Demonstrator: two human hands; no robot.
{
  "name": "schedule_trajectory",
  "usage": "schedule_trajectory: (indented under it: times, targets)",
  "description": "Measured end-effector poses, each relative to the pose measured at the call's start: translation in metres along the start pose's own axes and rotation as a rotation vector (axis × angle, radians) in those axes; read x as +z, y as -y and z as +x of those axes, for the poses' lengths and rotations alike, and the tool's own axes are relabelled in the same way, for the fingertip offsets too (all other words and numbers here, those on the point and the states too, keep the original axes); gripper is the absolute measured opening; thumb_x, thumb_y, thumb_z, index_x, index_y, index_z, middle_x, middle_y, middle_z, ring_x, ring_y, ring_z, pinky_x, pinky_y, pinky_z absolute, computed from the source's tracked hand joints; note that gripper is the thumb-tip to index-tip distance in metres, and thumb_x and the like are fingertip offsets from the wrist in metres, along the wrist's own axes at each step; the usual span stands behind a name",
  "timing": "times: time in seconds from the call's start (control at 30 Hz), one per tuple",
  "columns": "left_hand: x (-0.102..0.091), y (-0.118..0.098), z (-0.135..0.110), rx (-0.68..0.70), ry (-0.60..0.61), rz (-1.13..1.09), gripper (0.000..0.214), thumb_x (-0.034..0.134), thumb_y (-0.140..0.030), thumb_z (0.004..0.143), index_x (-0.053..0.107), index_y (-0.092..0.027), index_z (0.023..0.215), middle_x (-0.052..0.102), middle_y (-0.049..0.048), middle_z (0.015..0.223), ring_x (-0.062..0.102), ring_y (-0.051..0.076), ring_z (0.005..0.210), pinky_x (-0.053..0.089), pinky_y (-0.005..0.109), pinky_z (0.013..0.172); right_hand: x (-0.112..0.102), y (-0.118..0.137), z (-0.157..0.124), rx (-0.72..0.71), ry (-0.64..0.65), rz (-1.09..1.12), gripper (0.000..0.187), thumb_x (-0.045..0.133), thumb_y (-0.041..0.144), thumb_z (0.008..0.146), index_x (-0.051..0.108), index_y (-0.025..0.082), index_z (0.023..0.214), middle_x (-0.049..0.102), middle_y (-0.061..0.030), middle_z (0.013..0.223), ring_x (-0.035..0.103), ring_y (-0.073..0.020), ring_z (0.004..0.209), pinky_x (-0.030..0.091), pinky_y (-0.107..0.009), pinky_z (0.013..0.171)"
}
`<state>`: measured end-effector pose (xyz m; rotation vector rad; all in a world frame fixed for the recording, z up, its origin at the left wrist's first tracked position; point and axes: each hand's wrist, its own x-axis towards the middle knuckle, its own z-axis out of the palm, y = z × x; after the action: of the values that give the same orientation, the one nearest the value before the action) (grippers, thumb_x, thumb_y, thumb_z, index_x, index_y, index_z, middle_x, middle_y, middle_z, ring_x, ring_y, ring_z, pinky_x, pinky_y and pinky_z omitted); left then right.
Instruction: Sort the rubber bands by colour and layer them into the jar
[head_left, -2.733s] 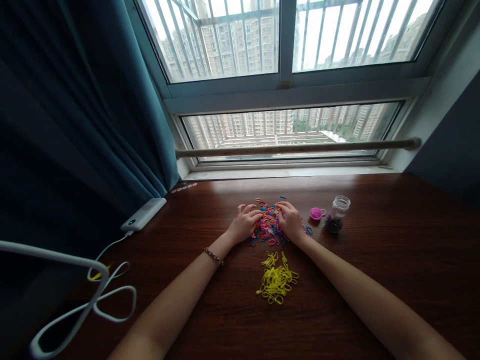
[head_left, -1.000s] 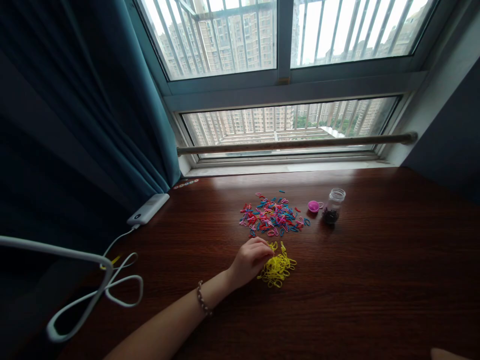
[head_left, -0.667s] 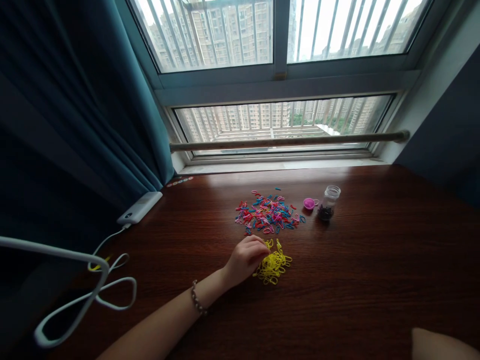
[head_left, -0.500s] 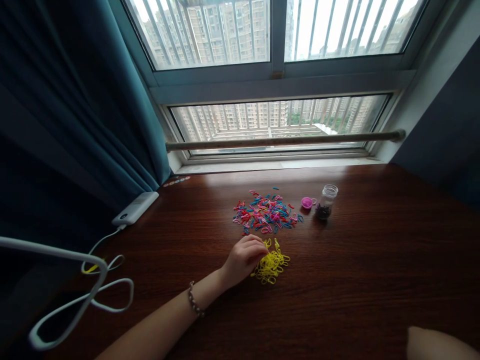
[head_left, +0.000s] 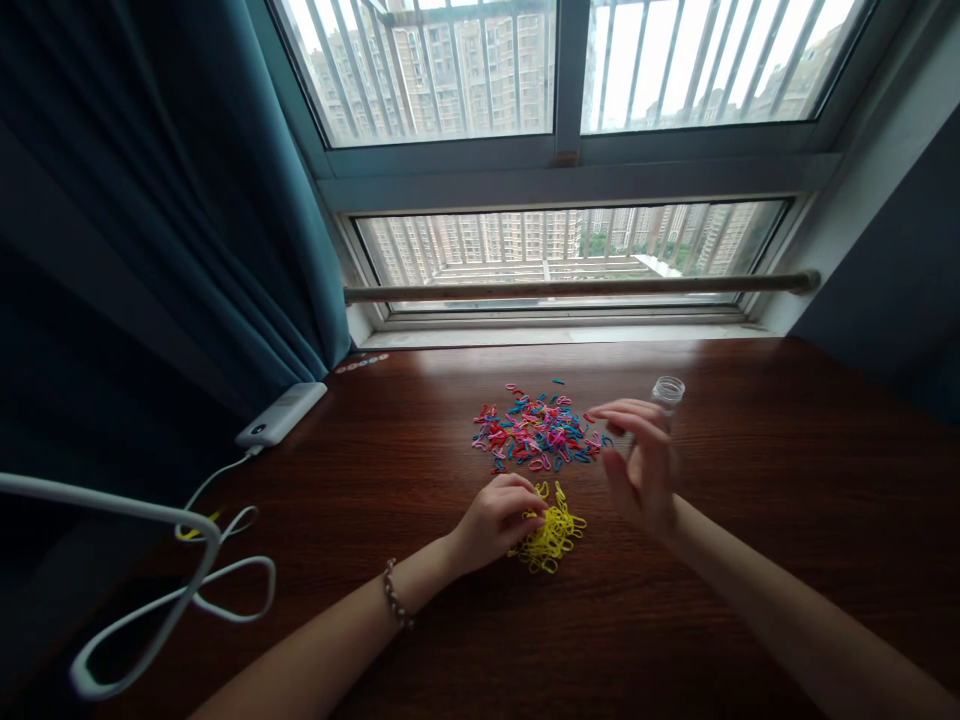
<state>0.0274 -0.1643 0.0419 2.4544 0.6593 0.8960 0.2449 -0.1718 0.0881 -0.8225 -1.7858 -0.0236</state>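
Observation:
My left hand (head_left: pixel 495 525) rests at the left edge of a pile of small yellow elastic loops (head_left: pixel 553 540). Its fingers are curled together with the tips at the loops; whether one is between them is hidden. My right hand (head_left: pixel 641 460) is raised over the table, thumb and fingers apart, with nothing visible in them. It covers the lower part of a small clear jar (head_left: pixel 667 390) and the place of the pink cap. Between the hands, farther back, lies a loose pile of red, pink and blue loops (head_left: pixel 536 430).
A white power bank (head_left: pixel 281 415) with a white cable (head_left: pixel 232 565) lies at the left by the blue curtain (head_left: pixel 300 250). A row of small round pieces (head_left: pixel 363 363) lies near the back left edge. A rail (head_left: pixel 577 289) crosses the window behind the table.
My right hand has come in from the lower right corner to the jar, hiding the pink cap. My left hand stays at the yellow pile, its fingers slightly lower. The view has shifted slightly.

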Motion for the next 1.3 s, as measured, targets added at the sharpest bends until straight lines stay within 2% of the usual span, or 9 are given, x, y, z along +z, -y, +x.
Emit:
schedule_trajectory:
  times: [0.1, 0.17, 0.33, 0.43, 0.57, 0.77, 0.97, 1.1, 1.3]
  targets:
    - [-0.011, 0.014, 0.009, -0.059, -0.123, 0.101, 0.013, 0.051, -0.022, 0.082, 0.062, -0.017, 0.084, 0.064, 0.0061, 0.082, 0.055, 0.017, 0.085, 0.045, 0.032, 0.079, 0.026, -0.029, 0.003, 0.000, 0.177, -0.003, 0.020, 0.042, 0.017, 0.087, 0.057, 0.020, 0.101, 0.063, -0.0056, 0.083, 0.055, -0.0188, 0.082, 0.046, -0.035, 0.075]
    - [-0.019, 0.030, 0.018, -0.072, -0.182, 0.231, 0.014, 0.050, -0.021, 0.082, 0.062, -0.018, 0.088, 0.064, 0.0061, 0.088, 0.055, 0.018, 0.089, 0.042, 0.035, 0.084, 0.045, -0.050, 0.003, 0.000, 0.316, -0.081, 0.021, 0.042, 0.017, 0.086, 0.059, 0.019, 0.098, 0.065, -0.0061, 0.085, 0.054, -0.0193, 0.084, 0.044, -0.035, 0.077]
    - [-0.029, 0.068, 0.033, -0.031, -0.081, 0.462, 0.017, 0.048, -0.022, 0.083, 0.062, -0.018, 0.093, 0.065, 0.0061, 0.094, 0.053, 0.021, 0.098, 0.038, 0.039, 0.088, 0.070, -0.080, -0.005, -0.016, 0.448, -0.271, 0.020, 0.046, 0.019, 0.085, 0.063, 0.020, 0.096, 0.067, -0.0056, 0.088, 0.050, -0.0207, 0.092, 0.039, -0.036, 0.083]
    - [-0.027, 0.079, 0.032, -0.068, -0.067, 0.469, 0.017, 0.048, -0.022, 0.083, 0.061, -0.017, 0.092, 0.065, 0.0058, 0.090, 0.055, 0.019, 0.093, 0.039, 0.038, 0.086, 0.068, -0.084, -0.010, 0.011, 0.457, -0.348, 0.018, 0.048, 0.020, 0.084, 0.064, 0.021, 0.089, 0.067, -0.0054, 0.085, 0.049, -0.0212, 0.093, 0.036, -0.036, 0.083]
    - [-0.027, 0.082, 0.029, -0.079, -0.076, 0.431, 0.016, 0.048, -0.023, 0.083, 0.062, -0.018, 0.084, 0.065, 0.0048, 0.085, 0.056, 0.018, 0.090, 0.040, 0.037, 0.086, 0.064, -0.087, -0.012, 0.120, 0.383, -0.384, 0.014, 0.051, 0.016, 0.079, 0.065, 0.020, 0.080, 0.066, -0.0052, 0.081, 0.049, -0.0224, 0.091, 0.037, -0.036, 0.082]
    - [-0.026, 0.083, 0.029, -0.085, -0.101, 0.418, 0.015, 0.049, -0.023, 0.082, 0.064, -0.019, 0.086, 0.066, 0.0051, 0.091, 0.053, 0.020, 0.099, 0.038, 0.041, 0.090, 0.065, -0.089, -0.012, 0.190, 0.343, -0.363, 0.012, 0.052, 0.013, 0.074, 0.062, 0.019, 0.070, 0.065, -0.0057, 0.077, 0.050, -0.0230, 0.088, 0.039, -0.037, 0.080]
    - [-0.023, 0.089, 0.027, -0.077, -0.086, 0.422, 0.020, 0.048, -0.019, 0.083, 0.063, -0.020, 0.096, 0.065, 0.0062, 0.097, 0.050, 0.021, 0.105, 0.036, 0.044, 0.092, 0.065, -0.085, -0.011, 0.105, 0.419, -0.285, 0.019, 0.053, 0.018, 0.077, 0.066, 0.024, 0.091, 0.066, -0.0022, 0.097, 0.046, -0.0249, 0.103, 0.036, -0.041, 0.088]
    - [-0.023, 0.089, 0.028, -0.063, -0.085, 0.437, 0.021, 0.046, -0.017, 0.083, 0.062, -0.019, 0.096, 0.063, 0.0064, 0.094, 0.051, 0.020, 0.100, 0.038, 0.042, 0.091, 0.066, -0.084, -0.011, 0.077, 0.482, -0.271, 0.022, 0.053, 0.019, 0.079, 0.066, 0.025, 0.094, 0.066, -0.0015, 0.097, 0.045, -0.0249, 0.106, 0.035, -0.043, 0.090]
    - [-0.024, 0.091, 0.028, -0.053, -0.155, 0.425, 0.018, 0.046, -0.018, 0.083, 0.063, -0.017, 0.088, 0.061, 0.0074, 0.089, 0.052, 0.020, 0.093, 0.041, 0.040, 0.087, 0.067, -0.087, -0.012, 0.064, 0.412, -0.237, 0.024, 0.050, 0.017, 0.081, 0.065, 0.023, 0.099, 0.065, -0.0060, 0.099, 0.051, -0.0226, 0.101, 0.039, -0.042, 0.089]
